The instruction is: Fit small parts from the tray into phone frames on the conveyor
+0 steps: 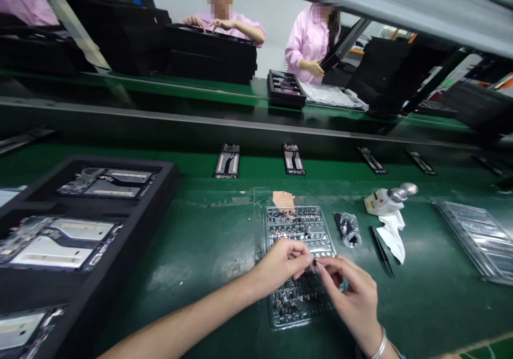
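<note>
My left hand [286, 263] and my right hand [350, 287] meet at the fingertips above a clear plastic tray [269, 316]. Pinched between them is a tiny dark part [315, 262], too small to name exactly. Both hands are closed, thumb against forefinger. Rows of small black and coppery components [286, 301] fill the tray's pockets, and my hands cover its middle. Right of the tray lie a small clear bag with black pieces [348, 229] and black tweezers [382, 252].
A dispenser bottle [385, 201] and white tissue [393, 236] stand at right, near stacked clear trays [481, 239]. A black foam tray [154, 204] of opened phones is at left. Opened phones [227, 161] lie along the green belt. Two co-workers in pink [306, 41] are across the line.
</note>
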A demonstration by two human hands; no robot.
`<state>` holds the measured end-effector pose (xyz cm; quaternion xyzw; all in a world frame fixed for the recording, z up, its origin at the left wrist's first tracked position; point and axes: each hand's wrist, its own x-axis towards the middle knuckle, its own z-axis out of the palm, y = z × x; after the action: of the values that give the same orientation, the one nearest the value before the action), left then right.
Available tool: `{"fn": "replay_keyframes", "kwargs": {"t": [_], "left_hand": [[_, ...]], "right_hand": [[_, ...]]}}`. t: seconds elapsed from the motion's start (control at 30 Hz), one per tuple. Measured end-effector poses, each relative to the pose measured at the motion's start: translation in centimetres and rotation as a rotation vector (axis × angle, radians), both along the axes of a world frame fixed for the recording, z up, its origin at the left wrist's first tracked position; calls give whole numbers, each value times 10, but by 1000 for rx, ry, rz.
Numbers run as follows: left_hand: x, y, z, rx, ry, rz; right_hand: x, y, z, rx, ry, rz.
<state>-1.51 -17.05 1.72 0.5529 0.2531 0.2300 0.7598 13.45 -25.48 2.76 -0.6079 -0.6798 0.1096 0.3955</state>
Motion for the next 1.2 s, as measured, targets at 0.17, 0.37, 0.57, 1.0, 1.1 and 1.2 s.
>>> {"fn": "replay_keyframes", "kwargs": {"t": [0.17,0.37,0.57,1.0,1.1,1.2], "left_hand": [[0,0,2,-48,-12,17],[-1,5,7,-100,-20,76],[-17,18,35,-69,-131,289],[-32,23,62,-39,-410,529],[-34,22,67,-30,-420,527],[-37,23,71,-21,-459,543]], "right_hand": [[5,-1,-5,177,-121,130],[11,2,2,228,-350,237],[-9,79,31,-151,-190,-2],[-184,266,-20,-364,-527,-231],[-179,280,-24,-367,-551,-270],[-144,291,-25,-347,-558,-295]]}}
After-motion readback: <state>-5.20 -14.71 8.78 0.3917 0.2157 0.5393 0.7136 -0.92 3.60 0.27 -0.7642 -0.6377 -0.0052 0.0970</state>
